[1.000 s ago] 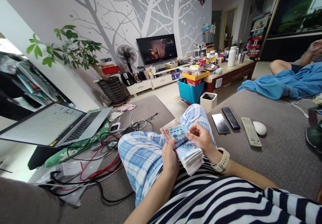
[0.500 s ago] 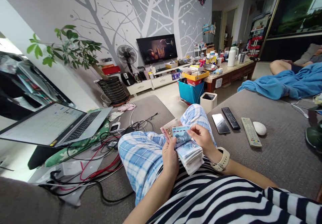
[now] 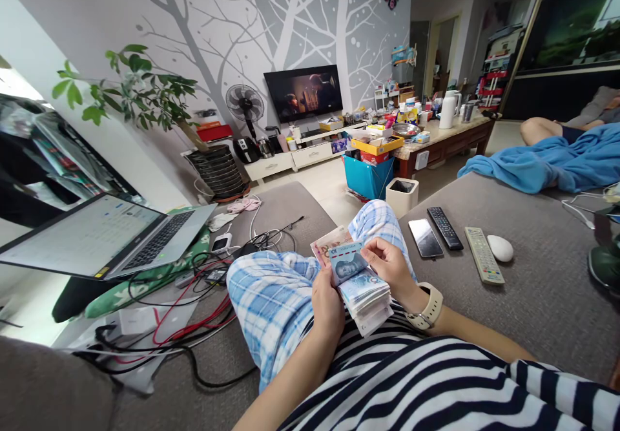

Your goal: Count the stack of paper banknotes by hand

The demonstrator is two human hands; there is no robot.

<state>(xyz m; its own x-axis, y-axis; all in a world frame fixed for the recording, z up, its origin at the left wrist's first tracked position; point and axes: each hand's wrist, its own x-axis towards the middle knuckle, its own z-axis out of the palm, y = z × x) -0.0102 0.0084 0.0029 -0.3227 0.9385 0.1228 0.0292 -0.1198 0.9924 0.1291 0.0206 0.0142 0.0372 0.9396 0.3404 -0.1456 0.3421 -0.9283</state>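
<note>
A folded stack of banknotes [image 3: 367, 298] rests above my lap, its lower edges fanned toward my striped shirt. My left hand [image 3: 328, 302] is closed around the stack's left side, with the thumb on top. Between thumb and fingers of my right hand [image 3: 389, 263] is the right edge of a blue banknote [image 3: 349, 263] with a portrait on it. That note stands up from the stack, and its left edge lies by my left thumb. Behind it, a brownish banknote [image 3: 325, 245] marked with a 20 sticks up. A pale watch [image 3: 426, 308] is on my right wrist.
On the grey sofa to my right lie a phone [image 3: 425, 237], a black remote [image 3: 444, 227], a light remote [image 3: 483, 254] and a white mouse [image 3: 500, 248]. An open laptop [image 3: 155, 240] and tangled cables [image 3: 208, 327] are on my left. Another person's legs [image 3: 542, 132] show at the far right.
The blue note between my hands now shows more of its portrait, and my left thumb has shifted slightly lower. The stack stays in about the same place.
</note>
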